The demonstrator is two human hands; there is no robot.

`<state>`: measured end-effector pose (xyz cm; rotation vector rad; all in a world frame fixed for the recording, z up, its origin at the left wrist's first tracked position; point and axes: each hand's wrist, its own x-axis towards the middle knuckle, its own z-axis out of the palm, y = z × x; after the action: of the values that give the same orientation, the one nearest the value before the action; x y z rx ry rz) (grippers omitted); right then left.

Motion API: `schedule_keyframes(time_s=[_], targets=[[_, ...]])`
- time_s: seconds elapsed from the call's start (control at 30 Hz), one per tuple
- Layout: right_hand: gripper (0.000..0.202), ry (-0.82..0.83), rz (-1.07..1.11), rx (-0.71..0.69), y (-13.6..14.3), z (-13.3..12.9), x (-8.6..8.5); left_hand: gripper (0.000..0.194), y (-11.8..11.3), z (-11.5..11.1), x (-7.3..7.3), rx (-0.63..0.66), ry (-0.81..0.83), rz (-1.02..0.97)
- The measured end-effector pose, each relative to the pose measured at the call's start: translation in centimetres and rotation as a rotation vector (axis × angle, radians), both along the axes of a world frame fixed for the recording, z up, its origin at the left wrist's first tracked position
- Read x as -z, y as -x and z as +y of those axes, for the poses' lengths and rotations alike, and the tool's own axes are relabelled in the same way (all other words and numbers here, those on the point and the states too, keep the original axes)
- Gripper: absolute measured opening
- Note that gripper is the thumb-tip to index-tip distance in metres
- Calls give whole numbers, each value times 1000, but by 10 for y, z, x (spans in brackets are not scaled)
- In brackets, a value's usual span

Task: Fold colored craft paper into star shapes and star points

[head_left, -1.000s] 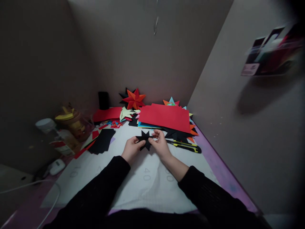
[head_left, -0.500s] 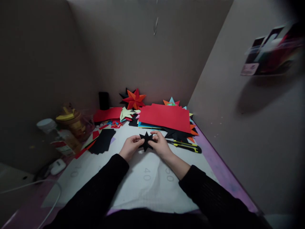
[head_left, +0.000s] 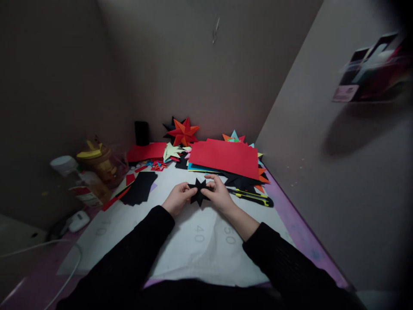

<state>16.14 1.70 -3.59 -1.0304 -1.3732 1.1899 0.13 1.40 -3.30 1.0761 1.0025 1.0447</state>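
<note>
A small black paper star (head_left: pixel 200 197) with several points is held between my two hands, above the white sheet (head_left: pixel 180 258). My left hand (head_left: pixel 177 198) pinches its left side between thumb and fingers. On its right side, my right hand (head_left: pixel 220 194) grips it with the thumb on the front face, one finger raised above. Just right of my right hand lies a black and yellow box cutter (head_left: pixel 254 197). Behind the hands rests a stack of red paper (head_left: pixel 224 158). A stack of black paper (head_left: pixel 140 188) lies to the left.
Folded stars, one red and orange (head_left: pixel 183 131), stand against the back wall. A pale green paper star (head_left: pixel 171 151) lies near them. At the left are a bottle with a white cap (head_left: pixel 66 165), a brown jar with a yellow lid (head_left: pixel 93 157), a white charger (head_left: pixel 79 221) and a cable.
The view has shifted slightly. Both hands keep their grip on the black star, which shows almost the same pose as before.
</note>
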Motion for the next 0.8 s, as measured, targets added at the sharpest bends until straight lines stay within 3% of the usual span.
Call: schedule_keyframes(time_s=[0.23, 0.37, 0.5, 0.6, 0.8], targets=[[40, -20, -47, 45, 0, -1, 0, 34, -3, -2, -2, 110, -33, -16], [38, -67, -84, 74, 2, 0, 3, 29, -4, -3, -1, 78, -53, 54], [31, -306, -206, 250, 1, -3, 3, 26, -4, -3, -2, 5, -106, 124], [15, -487, -350, 276, -1, -6, -1, 25, -3, -4, -3, -16, -169, 162], [6, -562, -402, 283, -3, -6, -5, 25, -6, -4, -3, -33, -234, 187]])
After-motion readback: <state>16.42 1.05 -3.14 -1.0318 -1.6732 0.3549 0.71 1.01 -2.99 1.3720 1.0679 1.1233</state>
